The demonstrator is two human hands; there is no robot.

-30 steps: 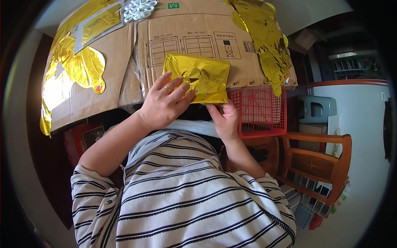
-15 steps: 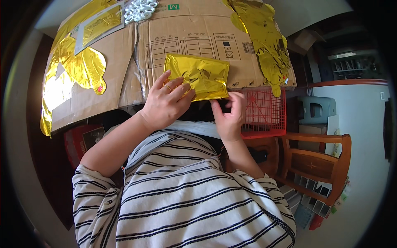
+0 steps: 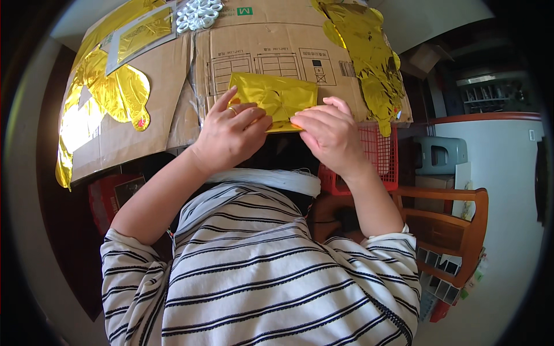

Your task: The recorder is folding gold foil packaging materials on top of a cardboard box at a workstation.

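A folded gold foil balloon [image 3: 274,91], flattened to a rough rectangle, lies at the near edge of a cardboard sheet [image 3: 254,47]. My left hand [image 3: 229,134] closes on its near left edge, the fingers bent and the index finger raised along the foil. At the near right edge, my right hand [image 3: 333,137] pinches the foil with thumb and fingers. Between the hands, the near edge is turned up in a narrow strip. Both thumb tips are partly hidden.
Flat gold foil balloons lie at the left [image 3: 118,86] and right [image 3: 372,63] of the cardboard. A foil piece in a clear packet [image 3: 142,36] and white rings [image 3: 199,12] sit at the far left. Below right stand a red basket [image 3: 378,155] and a wooden chair [image 3: 441,225].
My right hand has come up from below the near edge and moved left onto the foil, now pinching it. The near edge is drawn up; my left hand stays about where it was.
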